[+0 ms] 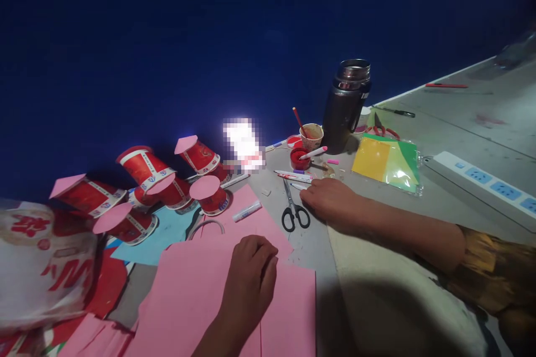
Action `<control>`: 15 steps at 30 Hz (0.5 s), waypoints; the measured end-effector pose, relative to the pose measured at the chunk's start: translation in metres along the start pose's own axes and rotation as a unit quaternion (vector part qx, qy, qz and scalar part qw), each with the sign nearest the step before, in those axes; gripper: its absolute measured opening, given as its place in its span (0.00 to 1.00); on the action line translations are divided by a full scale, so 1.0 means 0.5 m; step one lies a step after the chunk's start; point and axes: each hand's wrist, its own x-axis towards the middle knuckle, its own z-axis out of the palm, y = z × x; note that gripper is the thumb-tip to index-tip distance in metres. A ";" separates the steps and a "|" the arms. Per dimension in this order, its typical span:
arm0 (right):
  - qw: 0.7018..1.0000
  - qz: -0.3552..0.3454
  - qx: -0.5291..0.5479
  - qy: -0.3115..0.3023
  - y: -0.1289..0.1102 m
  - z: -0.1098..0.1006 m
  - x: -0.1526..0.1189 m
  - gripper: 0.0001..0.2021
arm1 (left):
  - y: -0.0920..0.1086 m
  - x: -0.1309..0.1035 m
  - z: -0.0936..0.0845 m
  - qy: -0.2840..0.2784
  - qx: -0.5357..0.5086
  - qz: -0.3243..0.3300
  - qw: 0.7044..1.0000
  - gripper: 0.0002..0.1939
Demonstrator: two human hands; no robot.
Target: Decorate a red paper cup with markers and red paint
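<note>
My left hand [251, 276] rests on large pink paper sheets [188, 279], its fingers curled; whether anything is in them is hidden. To the right, my right hand [329, 199] lies on the table with fingers bent at the end of a white marker [298, 186], just right of black-handled scissors [295, 217]. Another marker [293, 176] lies just beyond the hand. A glue stick [247, 210] is on a pink sheet behind my left hand. Red paper cups [215, 201] topped with pink paper discs [205, 187] stand or lean at the left.
A dark flask [347, 106], a paint-stained cup [312, 136] with a brush and a red pot [300, 159] stand at the back. Rightward are packed coloured papers [387, 162], red-handled scissors [383, 131] and a power strip [486, 178]. A white bag [46, 268] sits left.
</note>
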 end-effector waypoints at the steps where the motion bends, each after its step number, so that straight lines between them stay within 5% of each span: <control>1: 1.000 0.004 -0.012 -0.002 -0.004 0.001 0.002 0.05 | 0.000 -0.003 -0.001 0.001 -0.002 0.000 1.000 0.09; 15: 1.000 0.018 -0.008 0.014 -0.015 0.002 -0.029 0.06 | 0.010 -0.006 -0.002 -0.013 -0.008 -0.031 0.999 0.09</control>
